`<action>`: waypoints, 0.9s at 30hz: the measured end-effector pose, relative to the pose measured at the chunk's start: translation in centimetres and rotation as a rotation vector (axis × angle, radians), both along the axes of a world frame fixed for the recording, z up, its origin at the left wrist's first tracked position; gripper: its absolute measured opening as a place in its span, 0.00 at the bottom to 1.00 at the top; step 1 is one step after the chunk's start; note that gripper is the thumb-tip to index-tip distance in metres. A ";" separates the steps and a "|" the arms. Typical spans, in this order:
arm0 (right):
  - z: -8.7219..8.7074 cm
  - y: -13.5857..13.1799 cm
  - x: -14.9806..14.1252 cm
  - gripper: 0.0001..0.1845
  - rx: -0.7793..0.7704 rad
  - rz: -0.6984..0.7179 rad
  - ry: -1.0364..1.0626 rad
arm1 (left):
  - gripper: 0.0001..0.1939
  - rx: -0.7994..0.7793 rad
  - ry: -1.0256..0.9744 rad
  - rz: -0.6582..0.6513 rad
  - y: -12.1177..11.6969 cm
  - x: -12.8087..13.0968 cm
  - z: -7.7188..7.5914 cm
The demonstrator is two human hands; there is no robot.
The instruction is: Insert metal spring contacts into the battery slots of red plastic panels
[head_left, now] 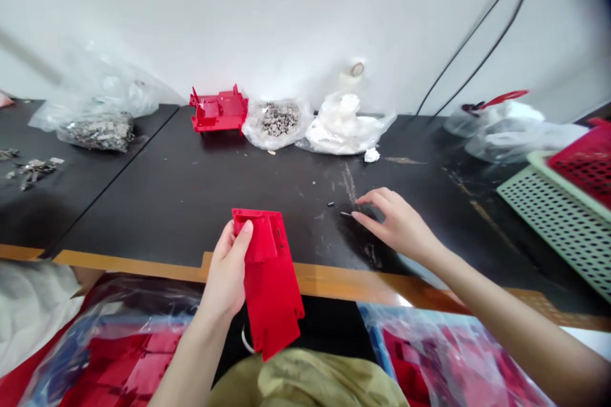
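Note:
My left hand [230, 270] grips a red plastic housing part [272, 292] at its upper end, thumb on the front of a raised box-like section. The part hangs tilted over the front edge of the table, with slots and notches along its sides. My right hand [394, 219] is low over the black tabletop, thumb and forefinger slightly apart. Just at the thumb tip lies a thin, small metallic-looking piece [346, 213]; whether the thumb touches it I cannot tell. A tiny black piece [331, 204] lies to its left.
Along the wall stand another red housing [219, 111], a bag of small metal parts [279, 119] and a bag of white material [344, 124]. More metal parts [98, 130] lie left. A pale green basket [558, 222] is at right. Bagged red parts [128, 362] sit below the table.

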State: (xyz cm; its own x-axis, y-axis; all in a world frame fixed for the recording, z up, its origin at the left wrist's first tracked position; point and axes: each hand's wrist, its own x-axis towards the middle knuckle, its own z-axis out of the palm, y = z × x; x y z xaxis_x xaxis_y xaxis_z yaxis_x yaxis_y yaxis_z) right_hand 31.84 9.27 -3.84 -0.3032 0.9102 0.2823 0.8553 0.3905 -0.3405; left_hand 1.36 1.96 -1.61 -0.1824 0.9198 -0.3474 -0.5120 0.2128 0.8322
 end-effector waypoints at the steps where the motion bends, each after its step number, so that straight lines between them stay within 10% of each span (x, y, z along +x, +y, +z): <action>1: 0.5 0.4 -0.4 0.13 -0.018 -0.001 0.014 | 0.23 0.050 0.031 0.012 -0.1 -0.5 0.7; 8: 3.2 4.4 -4.3 0.11 -0.041 0.086 0.042 | 0.08 0.709 1.013 0.326 -1.0 -3.5 6.0; 13: 4.0 10.1 -8.1 0.10 -0.001 0.077 0.063 | 0.06 1.136 1.888 0.231 1.3 -3.1 3.9; 20: 4.2 19.8 -13.7 0.15 -0.004 -0.035 -0.007 | 0.09 1.116 1.966 0.080 1.7 -1.9 -2.9; 27: 4.2 25.2 -17.2 0.16 -0.001 -0.108 0.029 | 0.10 1.057 1.804 0.071 1.6 -2.1 -4.2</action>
